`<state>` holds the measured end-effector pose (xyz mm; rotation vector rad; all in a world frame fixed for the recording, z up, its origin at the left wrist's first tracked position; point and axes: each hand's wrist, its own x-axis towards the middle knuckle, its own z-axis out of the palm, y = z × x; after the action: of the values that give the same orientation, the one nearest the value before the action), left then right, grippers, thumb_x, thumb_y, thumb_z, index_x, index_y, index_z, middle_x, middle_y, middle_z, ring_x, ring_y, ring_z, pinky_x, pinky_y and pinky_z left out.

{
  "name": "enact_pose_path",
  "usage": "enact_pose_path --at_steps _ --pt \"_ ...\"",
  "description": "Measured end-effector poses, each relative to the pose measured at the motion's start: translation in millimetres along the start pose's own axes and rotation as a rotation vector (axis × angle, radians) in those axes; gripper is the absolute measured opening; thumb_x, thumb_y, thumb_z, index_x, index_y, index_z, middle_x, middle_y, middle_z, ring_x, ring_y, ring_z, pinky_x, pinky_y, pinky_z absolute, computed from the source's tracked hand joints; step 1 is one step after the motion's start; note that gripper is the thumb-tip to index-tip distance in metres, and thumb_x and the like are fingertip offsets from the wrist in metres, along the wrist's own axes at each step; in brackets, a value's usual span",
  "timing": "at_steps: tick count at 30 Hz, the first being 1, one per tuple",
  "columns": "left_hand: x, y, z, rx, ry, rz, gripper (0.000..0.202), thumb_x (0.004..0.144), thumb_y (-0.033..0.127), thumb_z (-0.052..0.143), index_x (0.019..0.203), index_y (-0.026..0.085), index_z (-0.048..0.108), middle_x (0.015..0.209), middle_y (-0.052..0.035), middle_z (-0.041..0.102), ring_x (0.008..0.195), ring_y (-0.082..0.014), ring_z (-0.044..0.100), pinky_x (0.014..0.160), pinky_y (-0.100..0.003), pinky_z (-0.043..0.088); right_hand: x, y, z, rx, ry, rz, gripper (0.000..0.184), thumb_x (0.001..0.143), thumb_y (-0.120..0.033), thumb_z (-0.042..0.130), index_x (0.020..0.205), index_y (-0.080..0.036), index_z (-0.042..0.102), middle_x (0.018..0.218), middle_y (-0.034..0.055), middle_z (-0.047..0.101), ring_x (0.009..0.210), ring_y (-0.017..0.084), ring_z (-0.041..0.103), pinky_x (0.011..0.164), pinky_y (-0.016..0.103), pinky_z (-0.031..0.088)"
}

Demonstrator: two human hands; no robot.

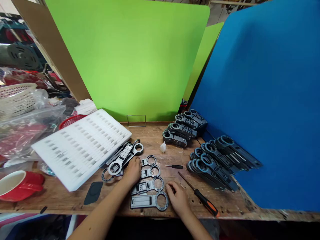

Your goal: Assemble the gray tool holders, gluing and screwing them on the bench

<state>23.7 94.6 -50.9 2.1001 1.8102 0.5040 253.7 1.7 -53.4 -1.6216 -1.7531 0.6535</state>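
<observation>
Four-row column of grey ring-ended plastic parts [140,202] lies on the bench between my hands, rings toward the right. My left hand [133,170] is at the left ends of the upper parts, fingers bent over the end of the farthest ring-ended part [150,160]; its fingertips are partly hidden. Just beyond it, a loose pile of similar parts [122,158] leans against a white foam tray. My right hand [178,199] rests on the wood beside the nearest rings, loosely curled, thumb and forefinger apart, with nothing visible between them.
A small screwdriver [177,166] and a larger black-and-orange screwdriver [203,199] lie to the right. Stacks of ring-ended parts [212,160] stand by the blue panel [270,100]. The white slotted foam tray [82,146], a red mug [22,186] and a dark flat piece [93,192] are left.
</observation>
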Motion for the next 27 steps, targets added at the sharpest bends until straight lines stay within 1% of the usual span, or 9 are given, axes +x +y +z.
enact_pose_path --at_steps 4,8,11,14,17,19,21,23,27 --pt "-2.7 2.2 -8.4 -0.138 0.060 0.016 0.018 0.089 0.021 0.035 0.083 0.017 0.052 0.094 -0.0103 0.057 0.093 -0.0229 0.055 0.088 -0.040 0.044 0.0 -2.5 -0.4 -0.032 0.029 -0.010 0.030 0.087 -0.035 0.042 0.081 -0.019 0.067 0.079 0.0053 0.071 0.073 0.020 0.065 0.069 0.029 0.048" --pt "-20.2 5.8 -31.3 -0.289 0.117 0.020 0.020 0.090 0.029 0.035 0.084 0.019 0.052 0.088 -0.0071 0.061 0.086 -0.0209 0.059 0.081 -0.037 0.048 0.0 -2.7 -0.5 -0.064 0.046 -0.015 0.029 0.087 -0.035 0.043 0.079 -0.020 0.067 0.076 0.0043 0.071 0.071 0.020 0.065 0.067 0.028 0.047" --pt "-52.6 -1.5 -53.3 -0.354 0.161 -0.038 0.023 0.088 0.035 0.038 0.082 0.020 0.055 0.084 -0.0045 0.065 0.080 -0.0196 0.062 0.074 -0.033 0.050 -0.4 -0.8 0.5 -0.080 0.034 -0.005 0.032 0.088 -0.037 0.041 0.081 -0.020 0.067 0.078 0.0046 0.071 0.073 0.021 0.065 0.068 0.029 0.047" --pt "-100.0 -22.5 -65.9 -0.384 0.213 -0.181 0.028 0.084 0.043 0.044 0.071 0.021 0.054 0.066 -0.0013 0.063 0.063 -0.0193 0.062 0.062 -0.031 0.051 -0.6 1.3 1.8 -0.075 0.005 0.001 0.034 0.089 -0.039 0.038 0.082 -0.020 0.066 0.079 0.0056 0.071 0.075 0.022 0.064 0.069 0.030 0.046" --pt "-156.4 -55.6 -62.7 -0.658 0.250 -0.409 0.032 0.072 0.053 0.058 0.078 0.022 0.051 0.066 0.0005 0.065 0.064 -0.0212 0.065 0.061 -0.031 0.054 -0.5 1.7 2.6 -0.072 -0.011 0.005 0.035 0.089 -0.040 0.038 0.082 -0.020 0.066 0.080 0.0061 0.070 0.076 0.022 0.064 0.070 0.030 0.045" --pt "-193.9 -80.9 -54.7 -0.700 0.317 -0.514 0.045 0.061 0.057 0.065 0.086 0.023 0.052 0.067 0.0003 0.066 0.067 -0.0236 0.067 0.063 -0.034 0.055 -0.5 1.1 2.8 -0.078 -0.013 0.008 0.035 0.089 -0.040 0.038 0.082 -0.020 0.066 0.080 0.0059 0.070 0.076 0.022 0.064 0.071 0.031 0.044" --pt "-226.7 -105.4 -45.6 -0.605 0.279 -0.581 0.047 0.062 0.059 0.062 0.091 0.022 0.057 0.076 -0.0033 0.070 0.076 -0.0262 0.068 0.070 -0.037 0.056 -0.4 0.5 3.0 -0.085 -0.013 0.015 0.034 0.088 -0.039 0.039 0.083 -0.020 0.066 0.081 0.0057 0.071 0.078 0.022 0.064 0.073 0.031 0.044" --pt "-251.1 -127.0 -36.4 -0.460 0.206 -0.588 0.043 0.064 0.057 0.060 0.090 0.023 0.062 0.087 -0.0055 0.071 0.084 -0.0276 0.067 0.078 -0.040 0.054 -0.1 0.5 3.4 -0.088 -0.020 0.026 0.034 0.088 -0.039 0.039 0.083 -0.020 0.066 0.082 0.0056 0.071 0.079 0.022 0.064 0.073 0.031 0.044" --pt "-269.9 -157.0 -15.7 -0.267 0.099 -0.552 0.035 0.073 0.048 0.050 0.093 0.024 0.066 0.100 -0.0056 0.070 0.095 -0.0277 0.065 0.086 -0.041 0.051 0.3 2.0 4.2 -0.095 -0.025 0.035 0.034 0.088 -0.040 0.039 0.082 -0.020 0.066 0.082 0.0057 0.070 0.078 0.022 0.064 0.072 0.030 0.044"
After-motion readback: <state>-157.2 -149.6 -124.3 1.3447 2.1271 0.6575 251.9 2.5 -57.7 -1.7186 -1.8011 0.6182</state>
